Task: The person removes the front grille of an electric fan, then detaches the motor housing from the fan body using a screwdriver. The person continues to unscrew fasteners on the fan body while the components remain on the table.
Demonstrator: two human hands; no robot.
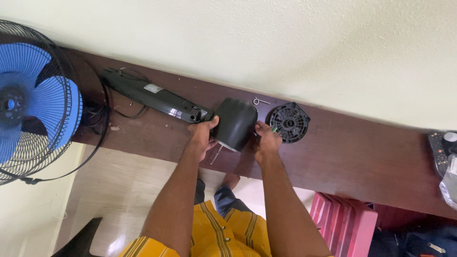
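A black rounded fan motor housing point(235, 123) lies on the dark brown shelf point(362, 157) against the wall. My left hand point(202, 135) grips its left side, thumb on top. On the housing's right side my right hand point(266, 139) is closed around a small green-handled tool point(273, 128). A long black fan neck piece point(152, 97) stretches away to the left of the housing. To the right lies a round black plastic grille part point(288, 123). A thin metal rod point(215, 155) pokes out under the housing.
A blue-bladed fan in a black wire cage point(35, 102) stands at the left end. A small metal clip point(258, 101) lies by the wall. A remote control point(438, 150) and a plastic bag point(450, 183) sit at the far right. A pink stool point(342, 223) stands below.
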